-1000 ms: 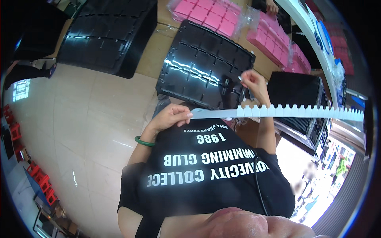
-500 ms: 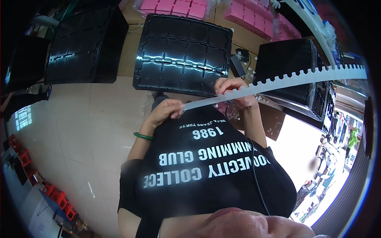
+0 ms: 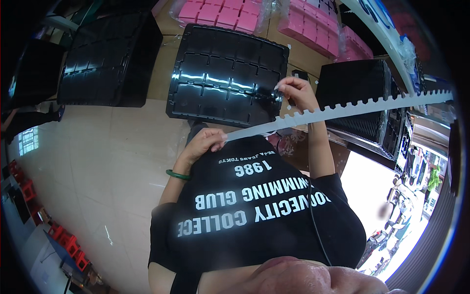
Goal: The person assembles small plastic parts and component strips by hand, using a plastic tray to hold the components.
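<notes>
A long white strip (image 3: 342, 110) with a notched upper edge runs from my chest up to the right rim of the picture. My left hand (image 3: 205, 142), with a green bangle on its wrist, pinches the strip's left end against my black printed shirt (image 3: 254, 206). My right hand (image 3: 293, 92) is just above the strip, its forearm crossing behind it. Its fingertips are pinched together next to the edge of a black moulded tray (image 3: 225, 73). Whether they hold anything is too small to tell.
A second black tray (image 3: 107, 59) and a dark one (image 3: 34, 73) lie further left on the brown bench. Pink blocks (image 3: 313, 24) in plastic wrap sit behind, with a black ribbed box (image 3: 362, 98) at the right. Pale floor tiles (image 3: 98, 161) and red stools (image 3: 68, 242) lie lower left.
The strip has tilted, its right end rising and its left end dropping toward my chest. My right hand has come off the strip and risen slightly above it.
</notes>
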Motion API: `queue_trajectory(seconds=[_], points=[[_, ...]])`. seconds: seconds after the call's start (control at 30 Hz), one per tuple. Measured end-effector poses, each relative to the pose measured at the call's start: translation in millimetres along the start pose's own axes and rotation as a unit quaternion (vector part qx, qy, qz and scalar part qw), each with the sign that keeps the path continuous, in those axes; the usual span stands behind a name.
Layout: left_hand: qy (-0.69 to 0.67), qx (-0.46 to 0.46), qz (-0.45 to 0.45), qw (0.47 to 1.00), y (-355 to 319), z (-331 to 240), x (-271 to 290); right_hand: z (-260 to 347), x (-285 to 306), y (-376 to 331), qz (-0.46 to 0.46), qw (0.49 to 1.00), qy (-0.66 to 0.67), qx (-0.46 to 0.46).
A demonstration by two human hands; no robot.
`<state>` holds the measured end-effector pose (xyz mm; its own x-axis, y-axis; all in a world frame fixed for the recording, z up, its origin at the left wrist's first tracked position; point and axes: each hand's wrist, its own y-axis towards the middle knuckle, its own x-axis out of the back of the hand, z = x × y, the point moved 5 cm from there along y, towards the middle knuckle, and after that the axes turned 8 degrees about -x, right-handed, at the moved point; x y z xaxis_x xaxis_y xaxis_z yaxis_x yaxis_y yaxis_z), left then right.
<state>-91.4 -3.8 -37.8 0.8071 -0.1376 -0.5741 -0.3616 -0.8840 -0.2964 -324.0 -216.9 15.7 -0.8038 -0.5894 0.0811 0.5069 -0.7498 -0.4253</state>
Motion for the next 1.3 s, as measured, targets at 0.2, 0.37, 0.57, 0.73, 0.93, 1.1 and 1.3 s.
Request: queue_trajectory(seconds=[0.2,0.37,0.57,0.73,0.93,1.1,1.3], points=[[0.034,0.012,0.012,0.999,1,-4,1,-5,62,91,-0.169,0.967,-0.168,0.095],[0.035,0.007,0.004,0.999,-3,-5,4,7,53,122,-0.243,0.889,-0.382,0.063],[0.033,0.001,0.008,0.999,-3,-9,7,11,55,128,-0.257,0.870,-0.414,0.076],[0.044,0.002,0.012,0.999,-2,-9,8,7,62,133,-0.241,0.880,-0.404,0.064],[0.037,0.007,0.014,0.999,-2,-7,8,10,65,149,-0.235,0.879,-0.415,-0.009],[0.052,0.004,0.015,0.999,0,-12,9,14,47,158,-0.226,0.843,-0.488,-0.012],[0.058,-0.002,-0.004,0.998,1,-13,8,20,41,149,-0.196,0.799,-0.564,0.074]])
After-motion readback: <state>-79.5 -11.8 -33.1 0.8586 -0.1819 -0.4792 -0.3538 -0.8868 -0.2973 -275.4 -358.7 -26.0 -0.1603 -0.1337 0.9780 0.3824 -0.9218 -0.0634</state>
